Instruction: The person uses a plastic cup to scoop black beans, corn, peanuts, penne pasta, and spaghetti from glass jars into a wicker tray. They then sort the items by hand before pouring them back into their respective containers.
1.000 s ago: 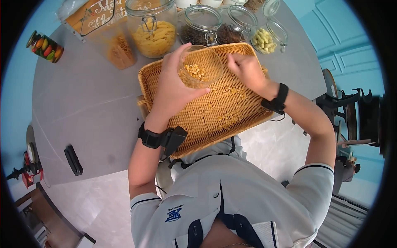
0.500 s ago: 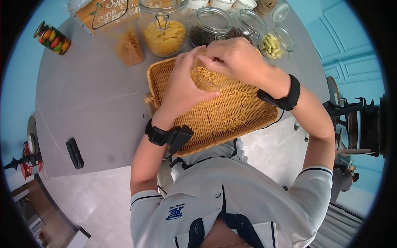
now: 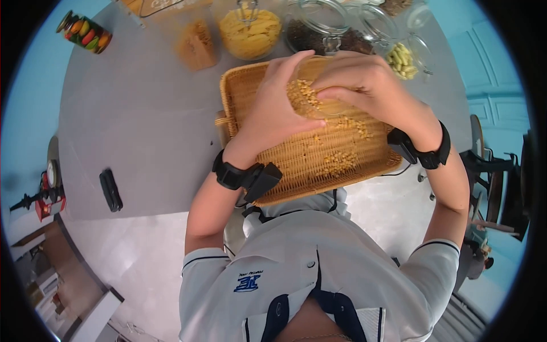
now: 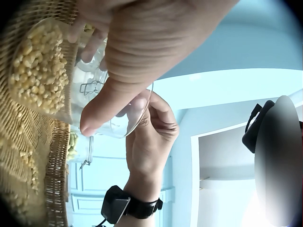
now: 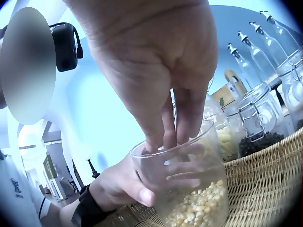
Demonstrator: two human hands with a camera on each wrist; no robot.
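Note:
In the head view my left hand grips a clear glass cup, thumb on the near side and fingers round the far side. Corn kernels fill its lower part in the right wrist view. My right hand reaches over the mouth of the glass cup, its fairly straight fingers pointing down just inside the rim. No thing shows between those fingertips. Beneath both hands lies a wicker basket, with loose corn kernels scattered over its bottom.
Beyond the basket stand a jar of pasta, a jar of dark pieces and an open jar of pale green pieces. A jar of colourful fruit shapes and a black case are on the grey table to the left.
From beside the glass cup, my right hand has moved left over it, its fingers straightening from a curl and dipping into the mouth. My left hand keeps its grip on the cup.

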